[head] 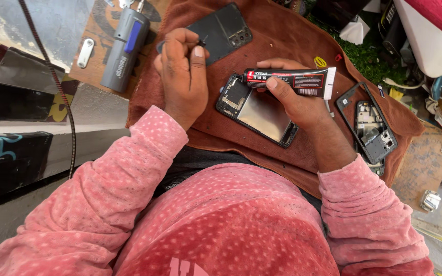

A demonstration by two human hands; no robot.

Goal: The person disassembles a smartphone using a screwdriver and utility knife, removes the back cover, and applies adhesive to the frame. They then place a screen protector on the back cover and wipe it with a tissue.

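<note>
Hands meet over a brown cloth [282, 30] in the upper middle of the frame. The left hand [182, 76] is curled nearly closed, thumb pressed against the forefinger, pinching something small and dark at its tip; what it is cannot be told. That tip sits against the lower edge of a dark phone back cover [223, 30], which lies flat on the cloth just above, its camera cutouts toward the right. The right hand [295, 99] is closed around a black glue tube [292, 81] with a red and white label, thumb on top and fingers beneath, holding it roughly level with the flat crimped end pointing right. Directly under the tube and touching the cloth lies an opened phone body [257, 115], its metal plate bare and its circuit end toward the upper left. Further right on the cloth rests a second phone frame [372, 128] with exposed parts. At upper left, off the cloth on a wooden board, stands a grey cylindrical tool [124, 51] with a blue button. Pink fleece sleeves [103, 194] fill the lower frame.
</note>
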